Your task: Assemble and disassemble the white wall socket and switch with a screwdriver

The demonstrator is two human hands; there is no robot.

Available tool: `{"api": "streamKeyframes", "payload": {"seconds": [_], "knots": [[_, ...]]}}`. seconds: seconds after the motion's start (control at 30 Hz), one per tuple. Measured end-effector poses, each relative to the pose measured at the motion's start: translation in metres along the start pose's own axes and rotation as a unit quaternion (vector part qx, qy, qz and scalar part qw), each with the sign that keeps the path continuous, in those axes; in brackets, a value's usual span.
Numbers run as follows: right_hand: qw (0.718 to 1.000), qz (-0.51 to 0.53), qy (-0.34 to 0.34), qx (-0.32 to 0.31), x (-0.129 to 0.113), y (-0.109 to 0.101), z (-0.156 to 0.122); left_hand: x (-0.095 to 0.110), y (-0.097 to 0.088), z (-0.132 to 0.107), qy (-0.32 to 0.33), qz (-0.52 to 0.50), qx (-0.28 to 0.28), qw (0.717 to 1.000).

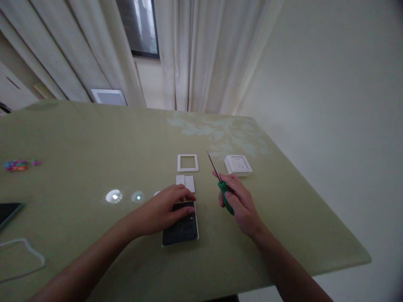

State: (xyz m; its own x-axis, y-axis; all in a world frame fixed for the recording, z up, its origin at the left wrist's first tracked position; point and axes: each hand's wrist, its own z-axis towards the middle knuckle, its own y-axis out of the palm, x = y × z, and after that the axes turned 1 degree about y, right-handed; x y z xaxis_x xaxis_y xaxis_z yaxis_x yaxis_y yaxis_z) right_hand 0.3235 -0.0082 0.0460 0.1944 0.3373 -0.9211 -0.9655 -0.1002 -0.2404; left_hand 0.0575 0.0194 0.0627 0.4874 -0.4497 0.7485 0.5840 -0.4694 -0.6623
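Observation:
My left hand [166, 209] lies on the far end of a dark switch module [181, 230] that rests flat on the green table [94, 147], its fingers curled over the module's top edge. My right hand [237, 203] is wrapped round the green handle of a screwdriver [220, 180], whose thin shaft points up and away to the left. Just beyond my left hand lie two small white rocker covers [185, 183] side by side, and beyond them a white square frame [187, 163]. A white wall socket [238, 165] sits to the right of the screwdriver tip.
Colourful small items [19, 165] lie at the far left. A dark phone-like object [8, 211] and a clear outlined shape [22, 258] sit at the left edge. Bright light spots [113, 196] reflect on the tabletop. Curtains [195, 54] hang behind; the table's right edge drops off near the wall.

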Motion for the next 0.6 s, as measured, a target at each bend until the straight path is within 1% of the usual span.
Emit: {"api": "streamKeyframes", "payload": {"seconds": [0.1, 0.17, 0.23, 0.33, 0.4, 0.43, 0.5, 0.57, 0.6], "knots": [[0.997, -0.072, -0.028, 0.022, -0.013, -0.012, 0.010, -0.013, 0.004, -0.006, -0.007, -0.041, -0.014, 0.999], [0.990, -0.117, -0.059, 0.043, -0.031, -0.020, 0.023, -0.020, 0.005, -0.011, -0.018, -0.061, -0.008, 0.998], [0.980, -0.142, -0.113, 0.077, -0.052, -0.024, 0.038, -0.025, 0.006, -0.017, -0.023, -0.082, 0.001, 0.996], [0.960, -0.152, -0.202, 0.123, -0.080, -0.022, 0.060, -0.030, 0.007, -0.025, -0.029, -0.121, 0.022, 0.992], [0.940, -0.159, -0.247, 0.172, -0.093, -0.016, 0.070, -0.031, 0.008, -0.028, -0.034, -0.135, 0.034, 0.990], [0.930, -0.167, -0.260, 0.199, -0.096, -0.013, 0.072, -0.031, 0.008, -0.029, -0.034, -0.136, 0.039, 0.989], [0.915, -0.181, -0.272, 0.235, -0.097, -0.005, 0.073, -0.031, 0.008, -0.029, -0.029, -0.131, 0.046, 0.990], [0.910, -0.169, -0.297, 0.233, -0.093, 0.001, 0.072, -0.032, 0.009, -0.029, -0.028, -0.129, 0.049, 0.990], [0.912, -0.153, -0.313, 0.215, -0.089, 0.003, 0.070, -0.032, 0.009, -0.029, -0.029, -0.131, 0.049, 0.990]]}}
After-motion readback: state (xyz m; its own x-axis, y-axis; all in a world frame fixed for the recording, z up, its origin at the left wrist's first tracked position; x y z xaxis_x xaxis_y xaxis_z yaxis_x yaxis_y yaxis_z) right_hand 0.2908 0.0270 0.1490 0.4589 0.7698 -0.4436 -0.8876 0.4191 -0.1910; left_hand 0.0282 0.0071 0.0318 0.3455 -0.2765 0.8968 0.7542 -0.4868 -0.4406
